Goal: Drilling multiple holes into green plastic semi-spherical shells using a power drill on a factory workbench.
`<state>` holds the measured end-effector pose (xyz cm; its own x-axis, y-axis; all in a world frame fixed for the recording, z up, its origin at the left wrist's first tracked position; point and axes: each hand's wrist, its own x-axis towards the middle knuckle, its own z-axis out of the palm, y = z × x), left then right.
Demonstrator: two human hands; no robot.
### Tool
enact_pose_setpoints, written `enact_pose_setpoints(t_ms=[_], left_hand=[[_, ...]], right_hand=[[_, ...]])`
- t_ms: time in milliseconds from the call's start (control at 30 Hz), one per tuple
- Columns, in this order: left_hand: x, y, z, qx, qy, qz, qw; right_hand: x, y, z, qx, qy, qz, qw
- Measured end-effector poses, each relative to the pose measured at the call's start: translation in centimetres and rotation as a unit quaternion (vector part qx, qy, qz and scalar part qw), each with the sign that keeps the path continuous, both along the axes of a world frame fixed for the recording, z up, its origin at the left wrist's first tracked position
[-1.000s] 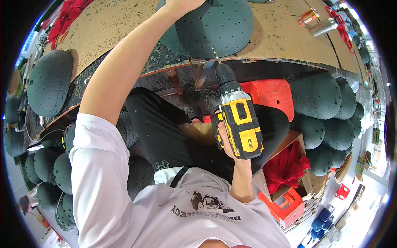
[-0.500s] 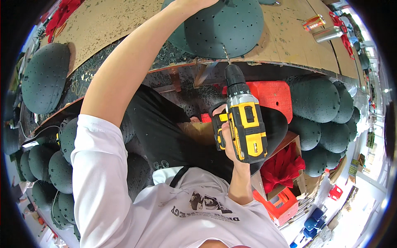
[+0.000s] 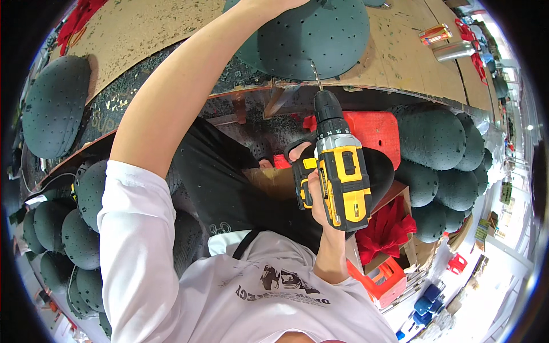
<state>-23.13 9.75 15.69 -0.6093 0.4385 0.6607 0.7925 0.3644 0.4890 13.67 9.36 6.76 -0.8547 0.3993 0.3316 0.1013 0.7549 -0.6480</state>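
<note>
A dark green dome-shaped shell (image 3: pixel 309 43), dotted with many small holes, sits on the cardboard-covered bench. My right hand (image 3: pixel 316 191) is wrapped round the grip of a yellow and black cordless drill (image 3: pixel 346 180). The twist bit (image 3: pixel 315 73) in its chuck points away from me, its tip at the shell's near side; whether it has entered a hole I cannot tell. My left arm reaches across to the shell's far side, where my left hand (image 3: pixel 279 4) rests at the top edge of the picture. Its fingers are mostly out of sight.
Another holed shell (image 3: pixel 57 108) stands at the bench's left end. More shells are stacked at right (image 3: pixel 434 137) and left (image 3: pixel 83 240). Red stools (image 3: pixel 377 131), a red bow (image 3: pixel 386 231), a can (image 3: pixel 434 34) and a metal cylinder (image 3: pixel 454 49) are around. Dark shavings litter the bench.
The view has shifted slightly. The drill and shell appear a little farther right in the picture, with the bit still at the shell's near side and both hands in similar positions.
</note>
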Motion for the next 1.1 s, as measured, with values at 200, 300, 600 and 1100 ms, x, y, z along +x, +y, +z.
enact_pose_setpoints(t_ms=[200,300,600,1100], left_hand=[[0.0,0.0,0.0,0.012,0.01,-0.001,1.0],[0.0,0.2,0.1,0.001,0.0,0.007,1.0],[0.5,0.0,0.8,-0.02,-0.025,-0.008,0.999],[1.6,0.3,1.8,-0.041,-0.018,0.014,0.999]], right_hand=[[1.0,0.6,-0.2,0.442,-0.039,0.042,0.895],[0.7,0.7,0.3,0.345,-0.039,0.056,0.936],[-6.4,2.1,1.4,-0.101,0.05,0.046,0.993],[-2.4,-0.3,-0.5,-0.12,0.078,-0.012,0.99]])
